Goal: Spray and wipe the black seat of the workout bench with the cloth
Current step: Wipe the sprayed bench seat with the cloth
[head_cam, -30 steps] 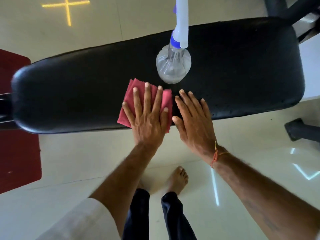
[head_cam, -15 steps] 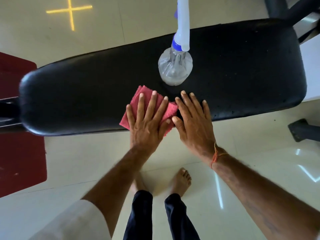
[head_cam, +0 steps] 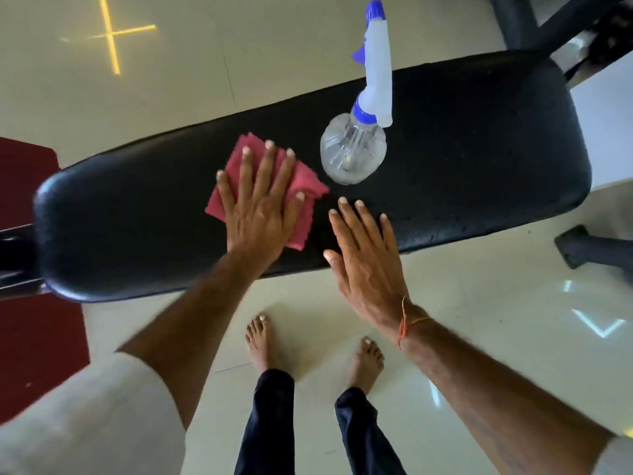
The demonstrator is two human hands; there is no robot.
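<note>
The black padded seat of the workout bench runs across the view, its surface speckled with droplets. A folded red cloth lies on the seat's middle, and my left hand presses flat on it with straight, spread fingers. My right hand rests flat on the seat's near edge just right of the cloth, fingers straight, holding nothing. A clear spray bottle with a white and blue trigger head stands upright on the seat beyond my right hand.
Pale tiled floor surrounds the bench. A red mat lies at the left, dark frame bars rise at the top right, and a black bench foot sits at the right. My bare feet stand close to the bench.
My left hand has slid the cloth leftward and farther onto the seat, away from my right hand. The right hand stays at the near edge.
</note>
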